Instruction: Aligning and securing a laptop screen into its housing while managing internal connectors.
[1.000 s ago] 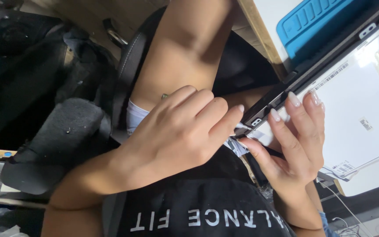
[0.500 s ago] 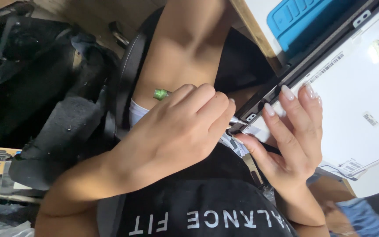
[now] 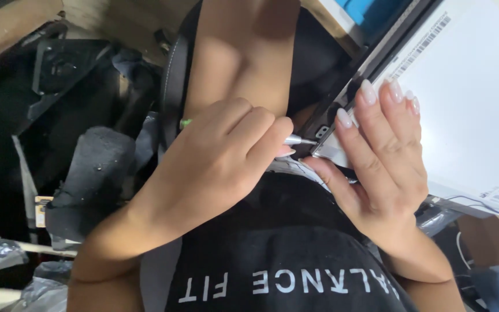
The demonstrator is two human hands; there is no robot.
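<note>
Gripping a small screwdriver (image 3: 298, 140), the left hand (image 3: 215, 167) was closed around its shaft, a green end just showing behind the knuckles and the metal tip set against the corner bracket (image 3: 322, 133) of a flat white panel (image 3: 469, 110). A screw was probably being worked at that corner, though its head could not be made out. The right hand (image 3: 385, 156) was laid open, fingers spread flat on the panel just beside the tip, steadying it without grasping anything. The panel was held tilted across the lap, against a black shirt (image 3: 284, 271). Steady downward pressure and a straight tool axis were judged to be called for next.
</note>
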